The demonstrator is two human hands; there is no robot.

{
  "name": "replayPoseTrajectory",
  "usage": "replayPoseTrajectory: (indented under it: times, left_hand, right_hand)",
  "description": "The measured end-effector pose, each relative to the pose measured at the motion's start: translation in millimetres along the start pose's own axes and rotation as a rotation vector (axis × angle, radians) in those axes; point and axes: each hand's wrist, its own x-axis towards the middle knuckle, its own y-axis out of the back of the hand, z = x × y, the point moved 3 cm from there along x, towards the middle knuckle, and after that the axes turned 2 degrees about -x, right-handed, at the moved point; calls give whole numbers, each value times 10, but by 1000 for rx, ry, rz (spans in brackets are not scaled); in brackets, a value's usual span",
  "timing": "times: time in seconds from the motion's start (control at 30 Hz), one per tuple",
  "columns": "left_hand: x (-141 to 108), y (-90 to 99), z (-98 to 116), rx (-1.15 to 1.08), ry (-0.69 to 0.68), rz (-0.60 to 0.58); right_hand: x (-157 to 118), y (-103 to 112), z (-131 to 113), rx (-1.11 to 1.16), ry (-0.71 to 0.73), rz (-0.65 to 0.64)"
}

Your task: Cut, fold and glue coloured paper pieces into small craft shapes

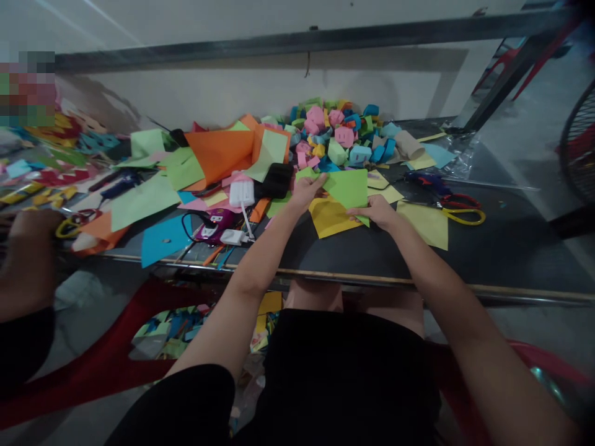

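Note:
A bright green sheet of paper (348, 188) is held up between both hands over the dark table. My left hand (309, 191) pinches its left edge, thumb and fingers closed on it. At its lower right corner, my right hand (375, 212) grips the same sheet. Beneath it lies a yellow-orange sheet of paper (329, 218), partly covered. A pale yellow sheet (424, 224) rests just right of my right hand, and scissors with yellow and red handles (462, 209) lie beyond that.
Folded paper pieces (344, 136) are heaped at the back. To the left are orange sheets (220, 155), a purple power strip (216, 226), a white charger (242, 193) and a blue sheet (166, 238). Another person's arm (30, 260) reaches in at far left. A fan (579, 145) stands right.

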Motion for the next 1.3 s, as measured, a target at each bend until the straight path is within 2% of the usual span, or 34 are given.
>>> replayPoseTrajectory:
  times: [0.4,0.6,0.67,0.8,0.87,0.97,1.07,1.3]
  left_hand:
    - [56,146,74,-59,87,47]
    - [69,232,183,-63,-55,84]
    - [37,165,137,-14,-53,36]
    - [-96,-101,-24,200,-35,-185]
    - [-151,-199,-71,264,-58,-224]
    - [-163,-229,-82,275,-79,-154]
    - [-122,-173,-58,245,-90,-74]
    - [-47,-13,-9,214,-100,52]
  right_hand:
    - [26,68,46,-34,-19,45]
    - [50,108,74,-22,28,84]
    - [64,105,81,3,46,128]
    - [76,64,90,53,64,151]
    - [76,44,92,73,62,142]
    - [74,33,104,70,4,148]
    - [61,32,97,27,-76,145]
    - [-6,20,6,-32,-177,12]
